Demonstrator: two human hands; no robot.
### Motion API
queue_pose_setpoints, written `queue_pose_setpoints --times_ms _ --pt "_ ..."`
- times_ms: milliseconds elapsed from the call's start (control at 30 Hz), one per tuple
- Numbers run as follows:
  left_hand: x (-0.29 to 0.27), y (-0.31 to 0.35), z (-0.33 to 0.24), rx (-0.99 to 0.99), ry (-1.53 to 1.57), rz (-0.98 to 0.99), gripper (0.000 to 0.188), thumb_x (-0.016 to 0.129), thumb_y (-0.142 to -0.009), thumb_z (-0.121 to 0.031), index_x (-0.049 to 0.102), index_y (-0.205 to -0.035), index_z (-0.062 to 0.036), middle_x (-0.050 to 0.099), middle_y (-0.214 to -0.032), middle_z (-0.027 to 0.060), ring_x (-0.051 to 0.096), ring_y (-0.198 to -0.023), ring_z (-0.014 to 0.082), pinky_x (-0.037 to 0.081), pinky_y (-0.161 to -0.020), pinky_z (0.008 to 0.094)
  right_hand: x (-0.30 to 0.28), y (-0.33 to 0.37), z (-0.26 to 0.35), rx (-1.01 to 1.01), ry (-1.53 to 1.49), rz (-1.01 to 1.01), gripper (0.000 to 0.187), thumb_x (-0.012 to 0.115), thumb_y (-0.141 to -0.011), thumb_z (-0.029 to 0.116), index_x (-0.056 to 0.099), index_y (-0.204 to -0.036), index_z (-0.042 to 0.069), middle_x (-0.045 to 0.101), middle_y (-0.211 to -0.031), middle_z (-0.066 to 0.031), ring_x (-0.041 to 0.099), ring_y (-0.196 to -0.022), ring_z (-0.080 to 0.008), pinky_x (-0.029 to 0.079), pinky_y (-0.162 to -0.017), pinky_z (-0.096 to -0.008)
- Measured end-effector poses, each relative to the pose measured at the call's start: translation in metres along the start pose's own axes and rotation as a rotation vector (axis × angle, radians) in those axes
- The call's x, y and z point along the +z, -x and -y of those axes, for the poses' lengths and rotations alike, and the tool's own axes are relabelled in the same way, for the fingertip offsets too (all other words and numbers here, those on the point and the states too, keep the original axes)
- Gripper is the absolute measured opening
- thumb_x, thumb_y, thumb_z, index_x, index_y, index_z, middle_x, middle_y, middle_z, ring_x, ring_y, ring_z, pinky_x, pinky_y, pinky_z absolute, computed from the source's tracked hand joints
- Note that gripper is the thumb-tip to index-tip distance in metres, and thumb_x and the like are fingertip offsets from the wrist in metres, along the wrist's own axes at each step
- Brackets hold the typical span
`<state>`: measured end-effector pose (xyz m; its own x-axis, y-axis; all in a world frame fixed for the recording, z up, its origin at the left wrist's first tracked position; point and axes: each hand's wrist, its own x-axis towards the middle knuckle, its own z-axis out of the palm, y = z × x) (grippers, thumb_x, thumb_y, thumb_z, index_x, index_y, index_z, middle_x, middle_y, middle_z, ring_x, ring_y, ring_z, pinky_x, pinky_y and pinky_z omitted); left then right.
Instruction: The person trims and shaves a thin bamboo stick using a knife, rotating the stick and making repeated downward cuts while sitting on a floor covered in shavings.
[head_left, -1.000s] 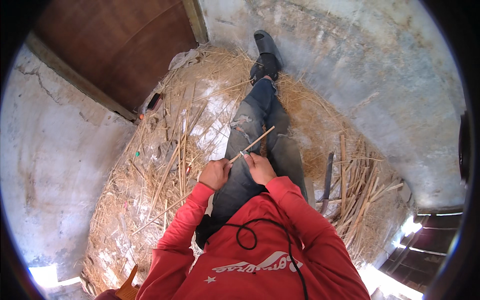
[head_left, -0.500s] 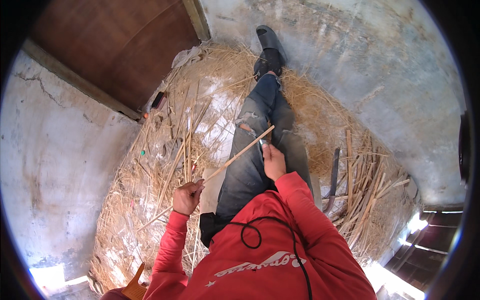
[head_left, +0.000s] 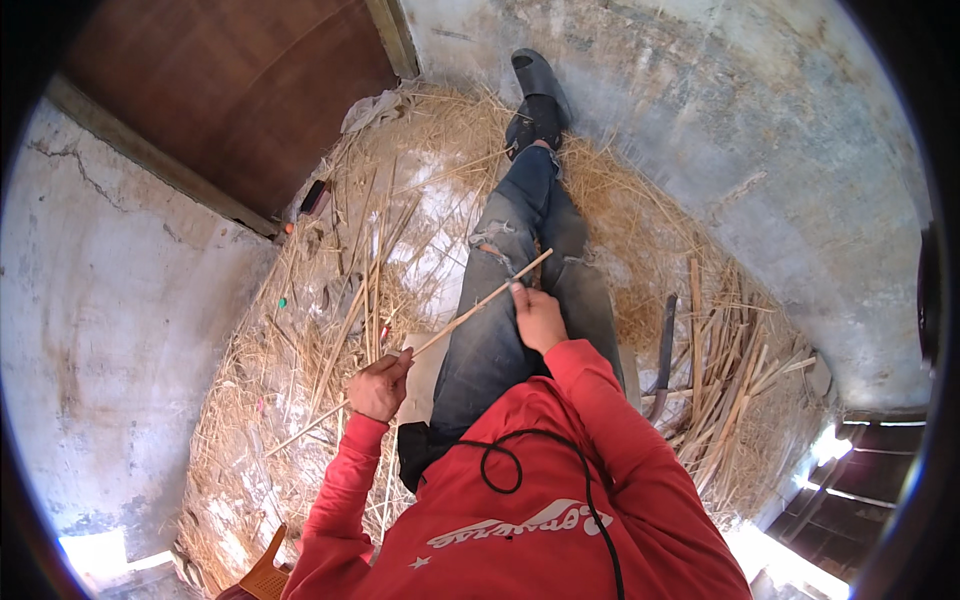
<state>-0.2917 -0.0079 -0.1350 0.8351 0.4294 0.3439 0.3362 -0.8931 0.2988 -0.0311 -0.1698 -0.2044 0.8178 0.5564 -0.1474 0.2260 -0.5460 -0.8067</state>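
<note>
My left hand (head_left: 378,388) is closed around a long thin bamboo strip (head_left: 470,313), which slants from the floor at lower left up across my thighs to the right. The strip's upper end sticks out past my right hand (head_left: 540,318). That hand is closed, with its thumb pressed at the strip and a small metal blade (head_left: 514,283) between thumb and fingers, touching the strip. Most of the blade is hidden by the fingers. Under the strip are my outstretched legs in torn dark jeans (head_left: 490,340).
Split bamboo strips (head_left: 735,375) lie piled at the right, beside a long dark machete-like tool (head_left: 668,345). Straw and shavings (head_left: 300,360) cover the floor. A brush-like block (head_left: 316,198) lies near the brown door (head_left: 240,90). An orange plastic piece (head_left: 268,575) shows at lower left.
My right hand has shifted slightly left, bringing the blade onto the strip. My left hand has moved slightly up and right; the strip's upper end has barely moved.
</note>
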Motion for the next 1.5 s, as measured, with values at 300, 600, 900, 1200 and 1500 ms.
queue_pose_setpoints --times_ms 300,600,900,1200,1500 --pt "0.046 -0.023 -0.025 -0.030 -0.033 0.140 0.024 0.061 -0.098 -0.019 0.076 -0.116 -0.0194 0.071 -0.085 0.0022 0.069 -0.064 0.0319 0.056 -0.056 0.0439 0.002 0.007 0.012 -0.055 0.118 0.095 0.058 0.041 -0.109 0.044 0.071 -0.094 -0.003 0.071 -0.099 -0.0300 0.065 -0.099 -0.0514 0.050 -0.091 -0.0579" --pt "0.064 -0.025 -0.028 -0.047 0.065 0.066 0.024 0.065 -0.094 -0.016 0.078 -0.115 -0.0179 0.072 -0.088 0.0020 0.069 -0.064 0.0301 0.054 -0.056 0.0430 -0.005 0.006 0.001 -0.038 -0.118 0.153 0.057 0.043 -0.108 0.047 0.070 -0.098 -0.001 0.069 -0.097 -0.0294 0.064 -0.100 -0.0505 0.050 -0.086 -0.0536" --pt "0.057 -0.013 -0.027 0.007 -0.093 0.014 0.022 0.064 -0.095 -0.015 0.078 -0.112 -0.0178 0.070 -0.084 -0.0012 0.068 -0.061 0.0261 0.054 -0.053 0.0418 -0.005 -0.003 0.006 -0.044 0.066 -0.040 0.053 0.044 -0.108 0.047 0.068 -0.095 0.001 0.069 -0.095 -0.0296 0.064 -0.096 -0.0522 0.050 -0.085 -0.0586" --pt "0.065 -0.017 -0.035 -0.036 -0.087 0.035 0.025 0.061 -0.096 -0.017 0.076 -0.117 -0.0178 0.071 -0.089 0.0007 0.070 -0.065 0.0279 0.056 -0.055 0.0432 -0.002 -0.003 0.010 -0.083 0.063 0.155 0.057 0.042 -0.108 0.047 0.068 -0.097 -0.002 0.069 -0.098 -0.0312 0.064 -0.099 -0.0520 0.050 -0.089 -0.0570" --pt "0.071 -0.021 -0.043 -0.076 -0.018 -0.026 0.023 0.067 -0.094 -0.015 0.078 -0.113 -0.0188 0.072 -0.087 0.0014 0.068 -0.060 0.0304 0.055 -0.055 0.0443 -0.007 -0.009 -0.013 0.244 -0.378 0.255 0.053 0.049 -0.107 0.046 0.069 -0.092 0.000 0.070 -0.095 -0.0294 0.065 -0.092 -0.0513 0.051 -0.079 -0.0535"
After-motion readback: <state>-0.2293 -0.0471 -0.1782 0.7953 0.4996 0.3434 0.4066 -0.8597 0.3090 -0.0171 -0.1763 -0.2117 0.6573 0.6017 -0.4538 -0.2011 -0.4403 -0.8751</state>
